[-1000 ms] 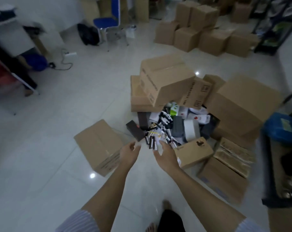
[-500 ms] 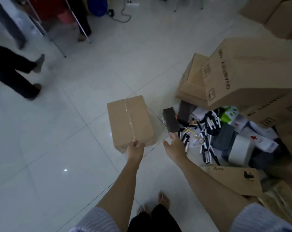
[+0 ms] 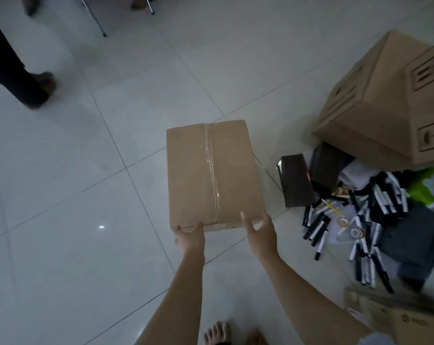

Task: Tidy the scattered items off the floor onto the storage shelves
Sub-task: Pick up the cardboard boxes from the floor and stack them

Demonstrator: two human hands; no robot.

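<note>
A taped brown cardboard box (image 3: 211,175) lies flat on the white tiled floor in front of me. My left hand (image 3: 190,239) is at its near left corner, with the fingers curled over the near edge. At the near right corner my right hand (image 3: 260,232) has its fingers spread and touches the edge; I cannot tell whether it grips. Right of the box lies a scatter of black and white markers (image 3: 355,227), tape rolls (image 3: 343,221) and dark small boxes (image 3: 297,180).
Large cardboard cartons (image 3: 385,100) stand at the right, another carton (image 3: 395,317) at the lower right. A person's dark trouser legs and feet (image 3: 19,78) are at the upper left. Metal chair legs (image 3: 96,21) show at the top. My bare feet (image 3: 233,333) are below.
The view has swung down and closer to the taped box. Both hands moved from the marker pile to the box's near edge, the right hand arriving last.
</note>
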